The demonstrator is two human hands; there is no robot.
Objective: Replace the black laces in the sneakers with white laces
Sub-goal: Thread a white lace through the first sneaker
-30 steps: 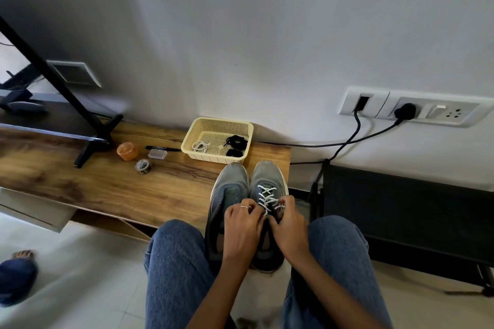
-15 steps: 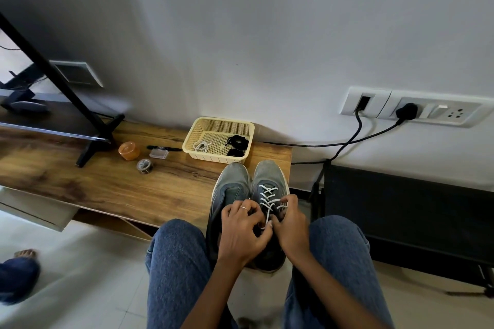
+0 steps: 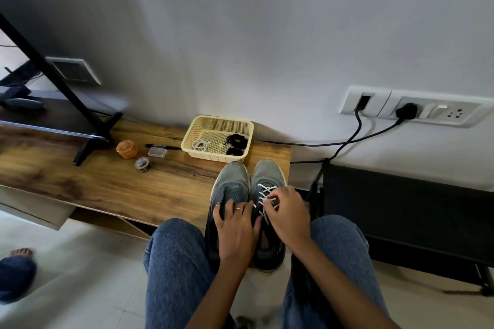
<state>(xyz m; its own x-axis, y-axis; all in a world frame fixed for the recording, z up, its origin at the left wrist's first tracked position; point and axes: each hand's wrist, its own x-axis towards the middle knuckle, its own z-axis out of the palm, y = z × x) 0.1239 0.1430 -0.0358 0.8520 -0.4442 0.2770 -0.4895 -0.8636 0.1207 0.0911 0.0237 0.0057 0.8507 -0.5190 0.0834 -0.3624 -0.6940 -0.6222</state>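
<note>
Fingers (image 3: 272, 199) of the right hand (image 3: 287, 218) are curled, pinching the white lace (image 3: 264, 192) over the eyelets of the right grey sneaker (image 3: 267, 173). Left hand (image 3: 236, 230) lies w/ fingers spread and nearly straight across the tongue area of the left grey sneaker (image 3: 230, 179), holding it down; thin ring on one finger, nothing gripped.

Both sneakers sit side by side, touching, at the near right corner of the wooden low table (image 3: 107, 184). Long axes run near-to-far, toes pointing far toward the wall, heels toward the person and overhanging the table's near edge btw the blue-jeaned knees (image 3: 173, 262). White lace criss-crosses the right sneaker's upper rows; left sneaker shows no lace.

Cream perforated plastic basket (image 3: 192, 136) stands just beyond the toes, by the wall. Inside: a coiled white lace bundle (image 3: 200, 145) on the left, black lace bundles (image 3: 236, 143) on the right.

Left of the basket on the table: black pen (image 3: 160, 146), small clear box (image 3: 157, 152), orange round container (image 3: 127, 149), small tape roll (image 3: 142, 164), black stand leg (image 3: 91, 139). Wall sockets (image 3: 411, 109) w/ black plugs and cables at far right.
</note>
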